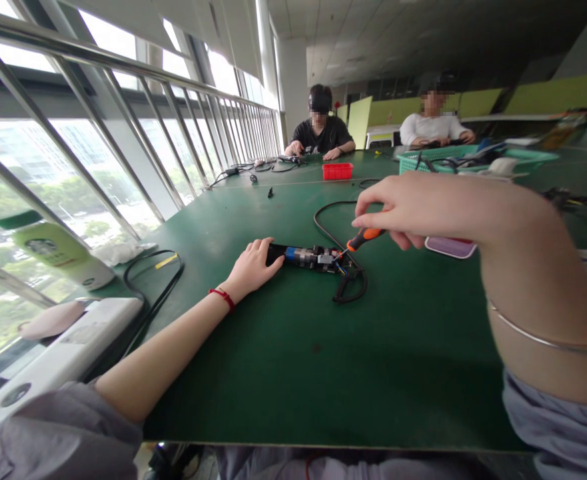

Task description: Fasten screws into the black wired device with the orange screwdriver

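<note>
A person sits at a big green table (273, 373) and works with two bare hands. The left hand (254, 268) lies over the dark end of a long black tool (306, 257), with its fingers bent around it and its thumb along the near side. The tool lies flat on the table, right in front of the person. It has a blue band, and its other end is open, so I can see wires and small parts.

The right hand (398, 208) is up above the table with its fingers curled. It has hold of a black and orange screwdriver (366, 238). The screwdriver leans down, and its thin tip points into the open end. The tip is tiny from here, so I can't tell if it sits in a screw.

A black cord (322, 230) loops around behind the open end. A flat purple thing (450, 249) lies near the right hand. Farther back, there is a red basket (337, 171), and a green basket (408, 163) full of stuff.
</note>
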A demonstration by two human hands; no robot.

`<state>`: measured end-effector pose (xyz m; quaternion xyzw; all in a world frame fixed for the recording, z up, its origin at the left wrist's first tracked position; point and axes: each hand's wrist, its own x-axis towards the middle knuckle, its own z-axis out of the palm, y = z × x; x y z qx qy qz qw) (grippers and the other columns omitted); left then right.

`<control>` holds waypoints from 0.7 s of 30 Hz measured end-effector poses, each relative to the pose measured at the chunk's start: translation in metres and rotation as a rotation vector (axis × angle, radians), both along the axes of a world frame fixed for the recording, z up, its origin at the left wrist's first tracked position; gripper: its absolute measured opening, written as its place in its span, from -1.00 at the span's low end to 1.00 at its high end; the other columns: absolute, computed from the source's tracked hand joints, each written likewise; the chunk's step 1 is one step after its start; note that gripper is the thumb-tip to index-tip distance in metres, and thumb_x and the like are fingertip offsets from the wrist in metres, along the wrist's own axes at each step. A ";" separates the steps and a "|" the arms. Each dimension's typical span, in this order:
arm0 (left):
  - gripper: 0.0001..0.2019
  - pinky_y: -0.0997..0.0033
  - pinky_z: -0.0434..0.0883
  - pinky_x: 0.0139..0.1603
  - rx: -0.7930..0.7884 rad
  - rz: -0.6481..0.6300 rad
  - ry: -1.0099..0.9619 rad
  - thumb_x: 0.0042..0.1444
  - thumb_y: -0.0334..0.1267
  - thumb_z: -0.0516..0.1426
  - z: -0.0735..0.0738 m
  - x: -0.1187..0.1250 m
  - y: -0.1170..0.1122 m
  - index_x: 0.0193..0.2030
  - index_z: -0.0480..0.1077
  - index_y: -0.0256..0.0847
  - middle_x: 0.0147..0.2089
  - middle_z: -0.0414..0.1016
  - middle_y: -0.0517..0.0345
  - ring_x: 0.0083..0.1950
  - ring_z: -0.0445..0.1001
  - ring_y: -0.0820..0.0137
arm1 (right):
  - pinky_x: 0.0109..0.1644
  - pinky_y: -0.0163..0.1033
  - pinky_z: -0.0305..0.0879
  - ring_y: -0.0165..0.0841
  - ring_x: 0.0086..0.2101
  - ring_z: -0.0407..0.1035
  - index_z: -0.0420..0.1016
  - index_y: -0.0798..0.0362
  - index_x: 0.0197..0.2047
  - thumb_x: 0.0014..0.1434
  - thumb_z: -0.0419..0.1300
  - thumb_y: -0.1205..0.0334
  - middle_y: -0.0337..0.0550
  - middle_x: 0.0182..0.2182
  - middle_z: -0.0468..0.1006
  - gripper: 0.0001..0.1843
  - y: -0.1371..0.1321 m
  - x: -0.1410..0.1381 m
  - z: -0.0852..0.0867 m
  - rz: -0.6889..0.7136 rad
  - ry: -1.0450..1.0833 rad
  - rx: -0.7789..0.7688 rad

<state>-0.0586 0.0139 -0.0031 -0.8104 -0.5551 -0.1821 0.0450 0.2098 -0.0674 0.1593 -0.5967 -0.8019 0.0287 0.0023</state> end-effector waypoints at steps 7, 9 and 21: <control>-0.46 0.12 0.27 0.14 0.005 0.000 0.002 0.18 0.03 -0.08 0.000 0.000 0.000 0.18 0.16 -0.33 0.03 0.33 -0.12 0.09 0.30 0.12 | -0.43 -0.20 0.15 -0.30 -0.52 0.35 0.47 -0.02 -0.18 0.08 0.09 0.09 -0.13 -0.49 0.51 -0.73 0.003 0.008 -0.002 0.028 -0.023 0.125; -0.45 0.12 0.27 0.14 0.001 0.001 0.001 0.18 0.03 -0.08 0.000 0.000 0.000 0.18 0.15 -0.34 0.03 0.33 -0.13 0.10 0.30 0.11 | -0.45 -0.20 0.17 -0.31 -0.59 0.34 0.48 0.03 -0.21 0.15 -0.02 -0.02 -0.14 -0.60 0.48 -0.63 0.002 0.005 -0.001 -0.025 0.006 -0.015; -0.45 0.13 0.25 0.15 -0.004 -0.001 -0.002 0.18 0.02 -0.09 0.001 0.001 -0.002 0.18 0.16 -0.35 0.02 0.33 -0.14 0.10 0.29 0.11 | -0.49 -0.24 0.14 -0.36 -0.69 0.30 0.48 0.03 -0.16 0.14 -0.01 -0.13 -0.23 -0.71 0.43 -0.54 -0.004 0.000 -0.002 0.046 0.017 -0.041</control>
